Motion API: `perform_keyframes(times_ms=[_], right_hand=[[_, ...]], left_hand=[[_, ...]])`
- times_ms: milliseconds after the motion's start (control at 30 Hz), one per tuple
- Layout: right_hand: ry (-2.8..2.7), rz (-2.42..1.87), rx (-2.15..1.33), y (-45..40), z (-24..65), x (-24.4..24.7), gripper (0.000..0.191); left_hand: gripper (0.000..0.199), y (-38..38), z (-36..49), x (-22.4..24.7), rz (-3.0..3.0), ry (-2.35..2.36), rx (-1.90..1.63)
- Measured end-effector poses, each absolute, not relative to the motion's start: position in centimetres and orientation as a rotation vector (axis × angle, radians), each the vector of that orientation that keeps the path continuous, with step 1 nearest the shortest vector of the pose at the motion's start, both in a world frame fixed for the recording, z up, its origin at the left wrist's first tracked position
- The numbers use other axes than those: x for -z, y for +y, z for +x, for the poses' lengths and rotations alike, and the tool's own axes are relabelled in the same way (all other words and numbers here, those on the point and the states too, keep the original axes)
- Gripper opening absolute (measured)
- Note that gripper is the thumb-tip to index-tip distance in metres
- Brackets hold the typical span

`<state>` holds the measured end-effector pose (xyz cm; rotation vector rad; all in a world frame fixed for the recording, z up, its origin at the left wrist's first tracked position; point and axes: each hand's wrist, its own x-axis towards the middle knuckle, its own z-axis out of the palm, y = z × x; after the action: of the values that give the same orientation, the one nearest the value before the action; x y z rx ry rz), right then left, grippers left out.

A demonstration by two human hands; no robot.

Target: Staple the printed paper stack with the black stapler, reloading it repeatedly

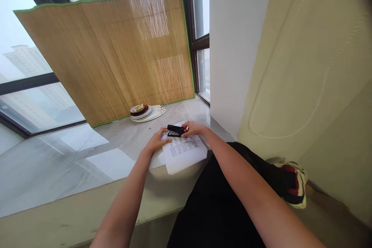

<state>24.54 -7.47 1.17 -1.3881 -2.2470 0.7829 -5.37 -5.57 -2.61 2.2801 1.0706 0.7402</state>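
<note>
A black stapler with a red-orange part (pixel 173 129) lies over the upper part of some white printed paper (pixel 183 149). My right hand (pixel 194 128) is closed around the stapler's right end. At the paper's upper left, near the stapler's left end, my left hand (pixel 157 139) grips the paper's edge, its thumb on top. How many sheets there are, I cannot tell. The paper's lower part reaches past the front edge of the marble sill.
A stack of plates (pixel 141 113) stands farther back on the marble windowsill (pixel 116 143). Behind it a bamboo mat with green edging (pixel 130 54) leans against the window. A grey wall corner (pixel 232 46) rises on the right. My black-clothed leg (pixel 215 201) is by the sill.
</note>
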Motion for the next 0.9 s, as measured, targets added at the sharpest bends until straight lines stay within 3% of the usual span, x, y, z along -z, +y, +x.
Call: perform_keyframes(times_ms=[100,200,400,900], right_hand=[[-2.187,-1.353,-0.897,-7.3,25.0,-1.0,0.026],[-2.101,-1.325,-0.988,-7.4,25.2,-0.9,0.026],[-1.870,-1.269,-1.151,-8.5,26.2,-0.5,0.040],[-1.620,-1.299,-1.212,-7.3,25.2,1.0,0.027]], left_hand=[[0.068,-5.1,-5.6,2.7,2.285,1.037,-0.748],[0.060,-5.0,-5.7,2.6,2.300,1.031,-0.760],[0.069,-5.0,-6.0,2.9,2.274,1.006,-0.764],[0.076,-4.7,-6.2,3.4,2.239,1.164,-0.815]])
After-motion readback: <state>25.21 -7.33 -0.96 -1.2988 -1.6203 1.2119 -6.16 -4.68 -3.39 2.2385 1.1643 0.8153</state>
